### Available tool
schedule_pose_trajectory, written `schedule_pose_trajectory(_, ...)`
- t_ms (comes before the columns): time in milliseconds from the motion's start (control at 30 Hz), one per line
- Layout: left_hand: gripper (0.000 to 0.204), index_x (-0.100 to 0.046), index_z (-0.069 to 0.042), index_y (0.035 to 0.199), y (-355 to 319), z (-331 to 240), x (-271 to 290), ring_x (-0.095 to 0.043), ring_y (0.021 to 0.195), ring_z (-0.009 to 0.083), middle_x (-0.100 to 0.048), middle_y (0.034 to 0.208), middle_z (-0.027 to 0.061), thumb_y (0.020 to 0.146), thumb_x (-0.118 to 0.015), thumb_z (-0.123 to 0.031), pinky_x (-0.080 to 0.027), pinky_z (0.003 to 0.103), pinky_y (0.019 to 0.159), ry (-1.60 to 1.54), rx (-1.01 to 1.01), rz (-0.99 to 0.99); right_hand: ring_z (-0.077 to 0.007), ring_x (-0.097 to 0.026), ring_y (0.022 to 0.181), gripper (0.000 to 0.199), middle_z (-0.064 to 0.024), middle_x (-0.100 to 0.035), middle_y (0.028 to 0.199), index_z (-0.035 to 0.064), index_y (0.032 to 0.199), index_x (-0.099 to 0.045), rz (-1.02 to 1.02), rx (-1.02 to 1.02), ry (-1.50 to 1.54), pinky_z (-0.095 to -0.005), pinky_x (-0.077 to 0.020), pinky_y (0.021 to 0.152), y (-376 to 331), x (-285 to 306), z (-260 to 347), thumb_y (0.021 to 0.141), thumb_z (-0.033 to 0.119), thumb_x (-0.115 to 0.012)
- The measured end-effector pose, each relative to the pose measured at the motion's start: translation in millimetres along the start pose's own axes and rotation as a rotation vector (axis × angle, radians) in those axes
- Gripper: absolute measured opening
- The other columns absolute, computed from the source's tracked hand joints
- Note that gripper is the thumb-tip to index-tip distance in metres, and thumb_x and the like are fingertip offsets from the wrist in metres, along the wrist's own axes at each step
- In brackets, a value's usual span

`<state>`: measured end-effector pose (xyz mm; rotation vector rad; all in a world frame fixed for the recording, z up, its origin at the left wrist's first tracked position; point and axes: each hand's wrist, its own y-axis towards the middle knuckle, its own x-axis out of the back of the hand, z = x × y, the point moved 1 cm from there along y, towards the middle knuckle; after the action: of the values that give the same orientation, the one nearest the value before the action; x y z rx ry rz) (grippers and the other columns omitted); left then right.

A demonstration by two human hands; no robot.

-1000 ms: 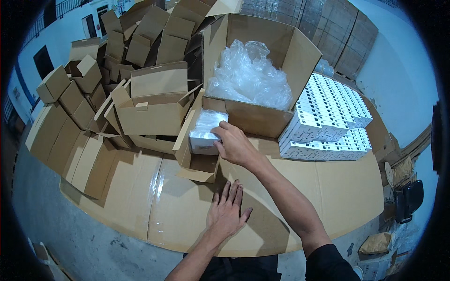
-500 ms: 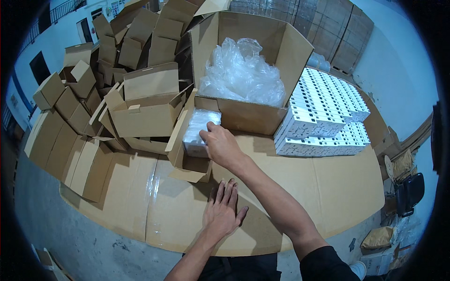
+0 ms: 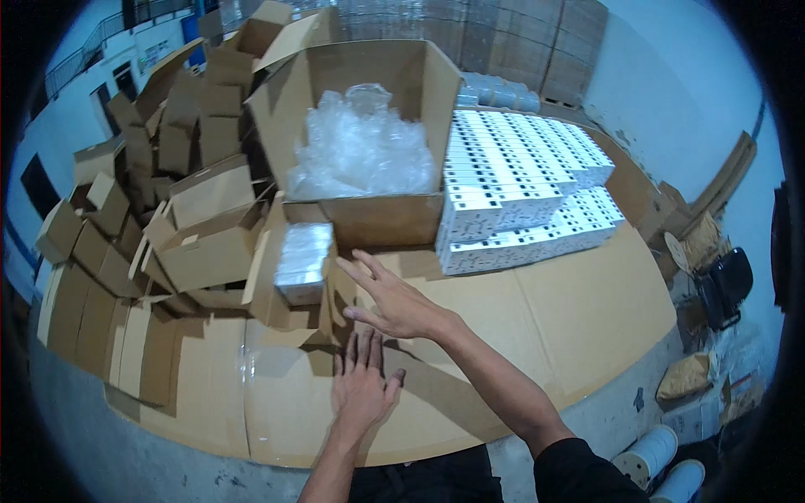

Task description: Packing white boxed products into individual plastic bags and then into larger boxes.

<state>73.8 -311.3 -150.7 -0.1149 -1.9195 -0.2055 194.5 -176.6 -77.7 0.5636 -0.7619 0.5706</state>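
Right hand (image 3: 394,303) was empty, fingers spread, with the small carton's side (image 3: 329,293) between it and the wrapped packs (image 3: 303,261) inside; left hand (image 3: 362,390) lay flat, empty, on cardboard (image 3: 587,310). Big plastic-filled box (image 3: 377,220) crowded behind.

An open brown carton (image 3: 262,267), oblong and with flaps spread, stands on the cardboard-topped table (image 3: 579,310), nearer the table's left edge than its right and set back from the near edge. Glossy whitish packs (image 3: 303,258) sit in a block inside its far part.
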Motion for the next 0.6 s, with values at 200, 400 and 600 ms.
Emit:
schedule_pose_trajectory(200, 0.074, -0.036, -0.002, 0.154, 23, -3, -5, -0.025, 0.15, 0.0395, -0.033, 0.161, 0.0167, 0.095, -0.06, -0.041, -0.016, 0.055, 0.123, -0.03, -0.041, -0.035, -0.0376, -0.061, 0.114, 0.041, -0.0209, -0.064, 0.122, 0.0058, 0.131, -0.058, -0.071, -0.177, 0.054, -0.0459, -0.0494, 0.097, -86, 55, -49, 0.098, 0.029, -0.064)
schedule_pose_trajectory(400, 0.052, -0.052, -0.001, 0.139, 75, -13, -15, -0.034, 0.144, 0.0416, -0.044, 0.15, 0.0209, 0.093, -0.061, -0.023, -0.025, 0.053, 0.12, -0.084, -0.022, -0.197, -0.024, -0.069, 0.081, 0.018, -0.0129, -0.072, 0.09, -0.0006, 0.101, -0.071, -0.483, -0.171, 0.017, -0.0355, -0.0546, 0.074, -148, 143, -88, 0.094, 0.016, -0.067)
schedule_pose_trajectory(600, 0.041, -0.056, 0.0, 0.13, 132, -5, -27, -0.042, 0.137, 0.041, -0.051, 0.141, 0.0204, 0.091, -0.063, -0.011, -0.029, 0.05, 0.117, -0.182, -0.108, -0.275, -0.0156, -0.067, 0.073, 0.017, -0.0106, -0.073, 0.088, 0.001, 0.107, -0.071, -0.735, -0.372, -0.1, -0.0308, -0.0541, 0.069, -186, 225, -156, 0.093, 0.01, -0.065)
